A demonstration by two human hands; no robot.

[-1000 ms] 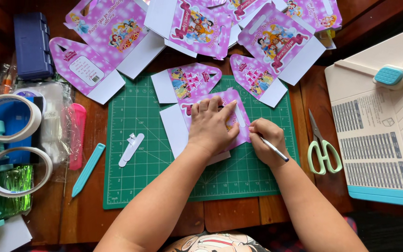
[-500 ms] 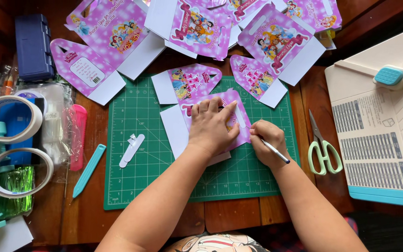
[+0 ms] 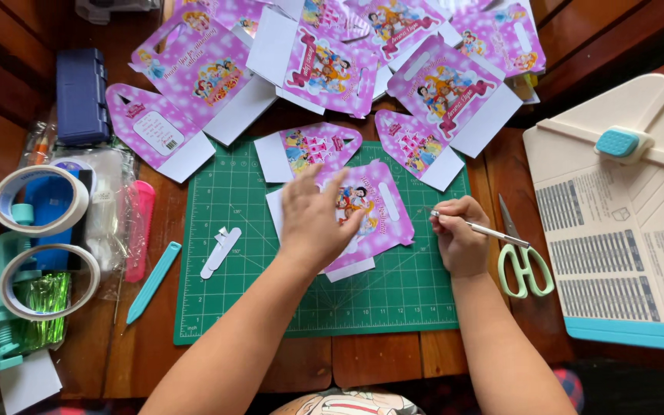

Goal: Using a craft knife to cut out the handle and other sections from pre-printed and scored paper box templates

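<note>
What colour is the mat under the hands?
Green with a pale grid, the cutting mat shows best in the head view.

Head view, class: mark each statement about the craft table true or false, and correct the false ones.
1. The right hand holds a thin silver tool. True.
2. The left hand is over a pink printed cutout on the green cutting mat. True.
3. The scissors lie left of the mat. False: they lie to its right.
4. The right hand grips the scissors. False: they lie beside it.
5. Two tape rolls sit at the left. True.
</note>
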